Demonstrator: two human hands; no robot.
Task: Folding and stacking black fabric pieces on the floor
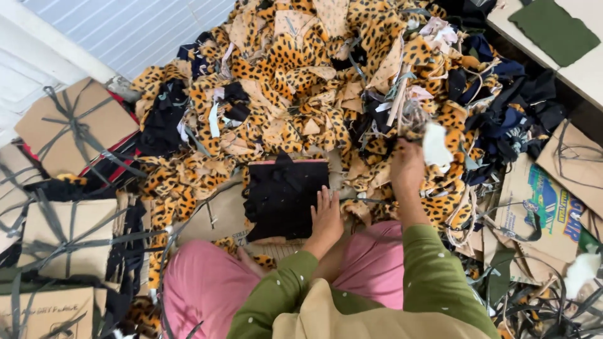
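- The person is sitting on the floor in pink trousers and a green dotted top, facing a big heap of leopard-print scraps [295, 81] mixed with dark and beige offcuts.
- The left hand [327, 216] is lying flat on the right edge of a stack of black cloth pieces [282, 198]; its fingers are stretched out and lying close together, pressing down rather than pinching.
- The right hand [407, 164] is reaching into the heap and closing round a tangle of scraps; a white scrap [436, 145] is lying just beside it. Whether the fingers are pinching one piece or several I cannot tell, since they are curling away from the camera.
- As a judgement, the sorting is sitting at an early to middle stage: one neat black stack is lying in front of the knees, and tied cardboard bundles [69, 129] are lying on the left, while most of the heap is lying loose and unsorted.
- How many pieces the black stack is holding is hard to make out; its layers are blending into one dark shape.
- The bottom of the heap, and what is lying under it, is hidden.
- The cardboard and straps [553, 207] on the right are partly cut off by the edge, as is a green cloth [553, 22] on a pale surface at top right.
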